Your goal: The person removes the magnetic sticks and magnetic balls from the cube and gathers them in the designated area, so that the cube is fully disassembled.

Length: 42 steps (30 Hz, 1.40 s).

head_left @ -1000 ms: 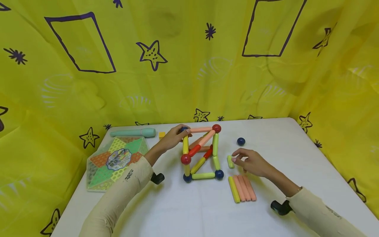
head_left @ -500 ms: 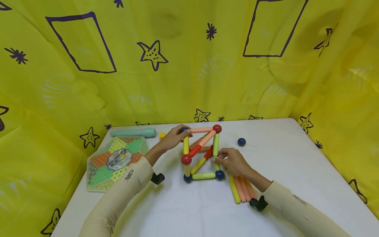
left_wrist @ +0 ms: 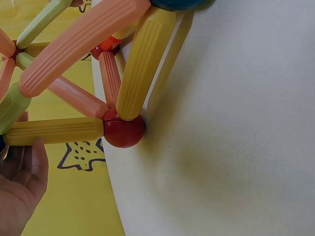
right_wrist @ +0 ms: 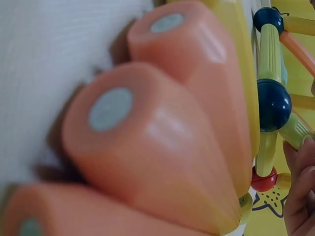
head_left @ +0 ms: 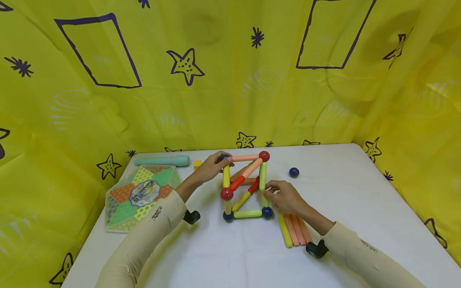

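Note:
A box-shaped frame of magnetic rods and balls (head_left: 248, 214) stands mid-table, with red and blue balls at its corners and diagonal rods inside. My left hand (head_left: 210, 167) holds its upper left corner, at a blue ball (head_left: 225, 156) and the top of a yellow rod (left_wrist: 54, 132). At the frame's right side, my right hand (head_left: 286, 196) pinches a short light-green rod (right_wrist: 295, 130) that meets the lower blue ball (right_wrist: 274, 105). A longer green rod (head_left: 263, 176) rises above it to a red ball (head_left: 264, 156).
Near the right wrist lie one yellow rod (head_left: 285, 232) and several salmon rods (head_left: 298, 230), side by side. A loose blue ball (head_left: 293, 172) is behind. To the left are a patterned board (head_left: 144, 198), a mint-green cylinder (head_left: 162, 161) and a small yellow block (head_left: 197, 164).
My right hand has moved left from beside a loose short green rod to the frame's right side, where it pinches a short green rod. The left hand has stayed on its corner.

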Motion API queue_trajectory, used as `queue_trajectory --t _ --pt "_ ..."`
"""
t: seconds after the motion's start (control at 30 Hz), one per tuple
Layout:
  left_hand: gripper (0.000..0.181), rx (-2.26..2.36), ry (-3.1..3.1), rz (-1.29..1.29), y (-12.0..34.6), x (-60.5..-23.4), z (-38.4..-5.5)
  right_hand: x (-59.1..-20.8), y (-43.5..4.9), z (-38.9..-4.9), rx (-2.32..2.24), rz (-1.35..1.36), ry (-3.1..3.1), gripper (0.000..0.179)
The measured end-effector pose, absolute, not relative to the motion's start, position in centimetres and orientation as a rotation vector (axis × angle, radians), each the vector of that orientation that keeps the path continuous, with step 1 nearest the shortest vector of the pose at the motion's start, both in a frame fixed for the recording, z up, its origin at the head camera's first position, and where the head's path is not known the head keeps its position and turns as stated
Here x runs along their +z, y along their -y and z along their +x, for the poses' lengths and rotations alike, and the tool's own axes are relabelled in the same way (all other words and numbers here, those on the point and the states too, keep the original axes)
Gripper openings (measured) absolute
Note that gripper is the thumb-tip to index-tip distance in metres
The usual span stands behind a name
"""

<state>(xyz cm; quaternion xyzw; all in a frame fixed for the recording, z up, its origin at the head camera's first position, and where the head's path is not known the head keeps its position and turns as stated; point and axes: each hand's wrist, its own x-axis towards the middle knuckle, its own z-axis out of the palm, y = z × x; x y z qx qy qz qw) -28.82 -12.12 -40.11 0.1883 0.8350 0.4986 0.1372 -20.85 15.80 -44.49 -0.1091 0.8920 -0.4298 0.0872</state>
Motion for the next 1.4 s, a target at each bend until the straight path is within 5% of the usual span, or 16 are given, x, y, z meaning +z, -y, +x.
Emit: queue_trajectory --t 0.47,1.4 --pt "0.038 1.428 -2.426 0.556 12.2 -40.1 -28.8 -45.0 -17.1 -20.5 -1.255 -0.406 -2.587 0.041" --pt "0.038 1.425 -2.430 0.550 12.1 -40.4 -28.9 -45.2 -18.0 -18.8 -1.128 -0.779 -2.529 0.024"
